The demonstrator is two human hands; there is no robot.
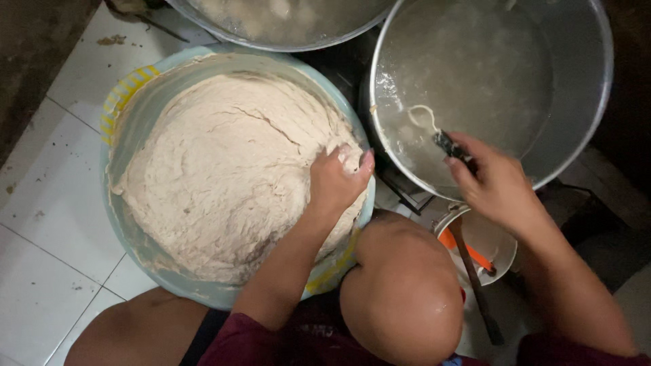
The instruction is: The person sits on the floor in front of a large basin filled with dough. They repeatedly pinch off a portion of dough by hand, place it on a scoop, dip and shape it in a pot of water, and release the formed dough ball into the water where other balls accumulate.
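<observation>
White floor tiles [54, 203] underfoot | left hand [337, 183] clenched into the pale dough mass [224, 176] filling a wide light-blue plastic basin [135, 237] – a lump pinched off its near edge | right hand [495, 186] grasping a dark-handled utensil [447, 144] over the big steel pot of water [488, 81], just beside the basin – within reach.

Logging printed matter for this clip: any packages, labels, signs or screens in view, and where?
None in view. Only a basin of dough, metal pots and a small bowl; none shows a label.
</observation>
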